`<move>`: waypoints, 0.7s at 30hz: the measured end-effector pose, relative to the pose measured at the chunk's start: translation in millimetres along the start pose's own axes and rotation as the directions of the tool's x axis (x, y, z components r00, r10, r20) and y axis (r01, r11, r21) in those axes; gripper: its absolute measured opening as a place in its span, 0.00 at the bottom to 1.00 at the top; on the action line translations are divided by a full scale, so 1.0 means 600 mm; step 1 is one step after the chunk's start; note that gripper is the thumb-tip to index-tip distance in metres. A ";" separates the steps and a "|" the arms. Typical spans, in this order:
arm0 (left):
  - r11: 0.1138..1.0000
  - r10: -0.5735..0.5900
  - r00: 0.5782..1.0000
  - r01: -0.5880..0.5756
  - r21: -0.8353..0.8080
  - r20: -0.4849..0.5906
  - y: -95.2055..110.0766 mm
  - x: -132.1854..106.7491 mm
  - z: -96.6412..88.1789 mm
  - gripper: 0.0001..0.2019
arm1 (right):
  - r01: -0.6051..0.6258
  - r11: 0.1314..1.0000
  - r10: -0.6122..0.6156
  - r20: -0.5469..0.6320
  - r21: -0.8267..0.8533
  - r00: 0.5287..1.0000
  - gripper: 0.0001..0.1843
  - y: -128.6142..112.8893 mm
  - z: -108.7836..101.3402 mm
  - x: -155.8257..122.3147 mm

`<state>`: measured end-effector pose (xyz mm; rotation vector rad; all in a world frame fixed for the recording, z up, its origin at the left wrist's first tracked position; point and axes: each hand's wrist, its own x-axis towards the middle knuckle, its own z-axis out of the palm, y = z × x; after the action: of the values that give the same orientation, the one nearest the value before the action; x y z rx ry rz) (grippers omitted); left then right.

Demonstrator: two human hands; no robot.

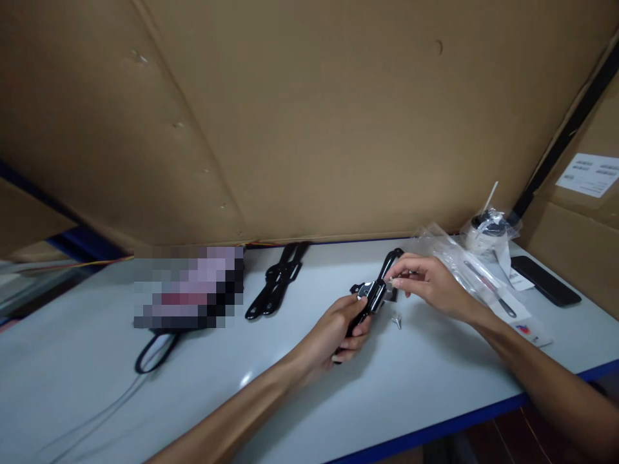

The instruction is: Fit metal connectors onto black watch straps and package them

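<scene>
My left hand [345, 325] is wrapped round the lower handle of a black spokeshave [373, 296], which is tilted above the white table [309, 399]. Its far handle points up and away. At the tool's middle, the fingertips of my right hand [420, 278] are pinched together on a small silver piece that looks like a thumbscrew [389, 281]. Below the tool a loose silver screw [396, 321] lies on the table. To the left, black spokeshave bodies [275, 280] lie side by side, partly overlapping.
At the right stand a lidded cup with a straw [486, 229], clear plastic packaging [483, 277] and a black phone [546, 280]. A pixelated object [193, 290] with a black strap loop [157, 351] lies left. Cardboard walls [309, 129] close off the back and right.
</scene>
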<state>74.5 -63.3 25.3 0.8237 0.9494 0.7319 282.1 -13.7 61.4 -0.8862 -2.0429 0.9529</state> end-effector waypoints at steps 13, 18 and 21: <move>0.994 -0.039 0.999 0.040 0.102 -0.019 -0.015 0.002 0.013 0.10 | 0.157 0.946 -0.174 -0.035 -0.284 0.984 0.08 0.022 0.064 -0.009; 0.993 -0.025 1.000 0.027 0.116 -0.018 -0.019 0.004 0.013 0.11 | 0.252 0.794 -0.242 0.094 -0.553 0.966 0.12 0.017 0.066 -0.012; 0.992 -0.018 1.000 0.019 0.125 -0.012 -0.020 0.005 0.013 0.12 | 0.348 0.593 -0.255 0.241 -0.726 0.937 0.15 0.003 0.070 -0.014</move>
<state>84.7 -68.8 16.5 0.9202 1.0191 0.6665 252.9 -33.7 37.0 -0.8387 -2.6291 -0.1193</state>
